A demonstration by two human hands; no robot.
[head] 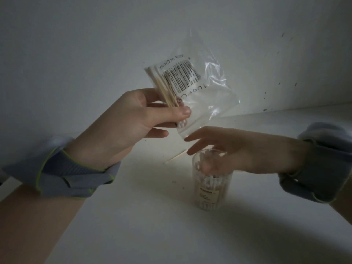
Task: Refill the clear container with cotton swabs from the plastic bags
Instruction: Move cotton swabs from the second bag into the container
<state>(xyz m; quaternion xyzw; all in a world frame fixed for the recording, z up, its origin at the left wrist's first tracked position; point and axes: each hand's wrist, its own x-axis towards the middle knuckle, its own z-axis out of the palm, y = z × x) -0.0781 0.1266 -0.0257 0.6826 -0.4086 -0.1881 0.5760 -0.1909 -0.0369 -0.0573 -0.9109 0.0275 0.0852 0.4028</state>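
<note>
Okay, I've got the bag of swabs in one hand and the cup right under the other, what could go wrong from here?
1. The left hand pinches the plastic bag off to the side of the clear container, so swabs that slip out may miss it. One loose swab already lies on the table.
2. The right hand is at the container's mouth and could tip it.
3. The container looks well filled, so more swabs may not fit.
</note>
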